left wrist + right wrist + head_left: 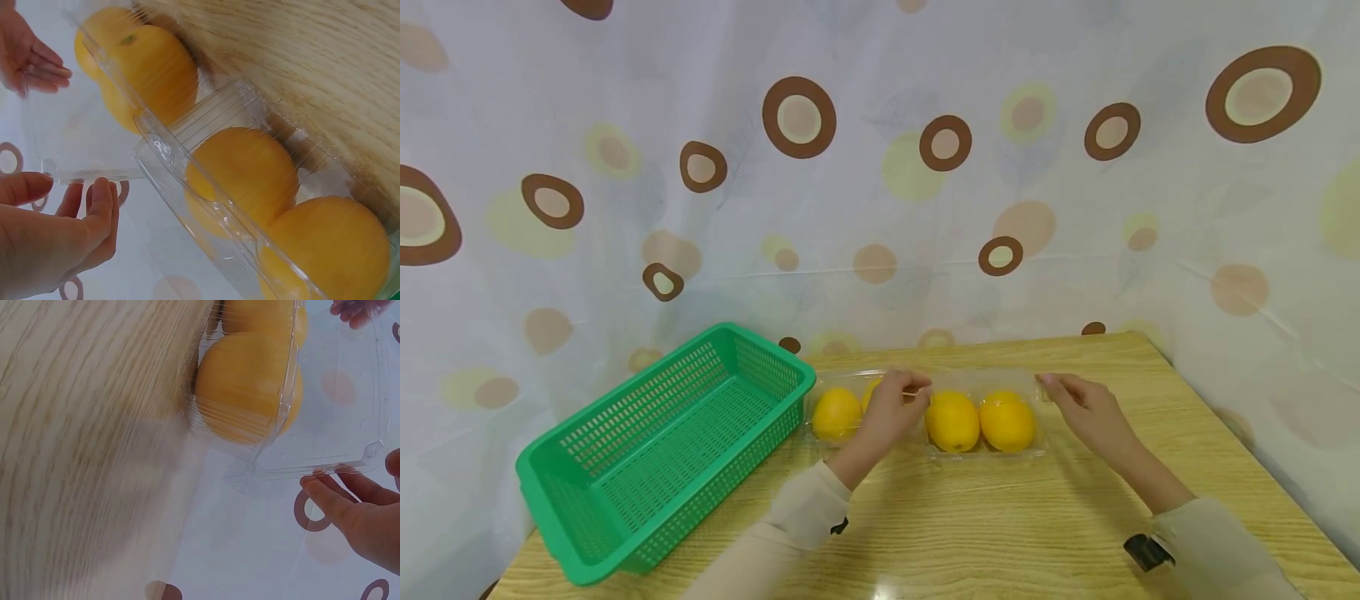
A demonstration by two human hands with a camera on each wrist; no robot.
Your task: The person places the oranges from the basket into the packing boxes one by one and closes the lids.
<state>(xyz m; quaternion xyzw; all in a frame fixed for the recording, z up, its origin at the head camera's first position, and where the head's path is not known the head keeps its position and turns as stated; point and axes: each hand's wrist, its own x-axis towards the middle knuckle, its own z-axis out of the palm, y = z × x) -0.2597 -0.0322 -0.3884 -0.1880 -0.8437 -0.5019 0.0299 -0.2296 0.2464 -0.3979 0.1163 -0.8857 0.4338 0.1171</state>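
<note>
Two clear plastic clamshell boxes stand side by side, each holding round orange-yellow fruits that look like oranges. The right box (1041,452) has its lid (340,428) raised at the back, with two oranges (953,422) inside. My left hand (891,410) pinches the left edge of that lid between thumb and fingers. At the opposite edge, my right hand (1090,414) holds the lid by its fingertips. The left box (842,379) also contains two oranges (244,178). In the head view, my left hand partly covers one of them.
A green plastic basket (700,500) lies at an angle on the left, close to the left box. Everything stands on a wood-grain table (970,533). Behind it hangs a pale curtain (865,208) with brown rings and spots.
</note>
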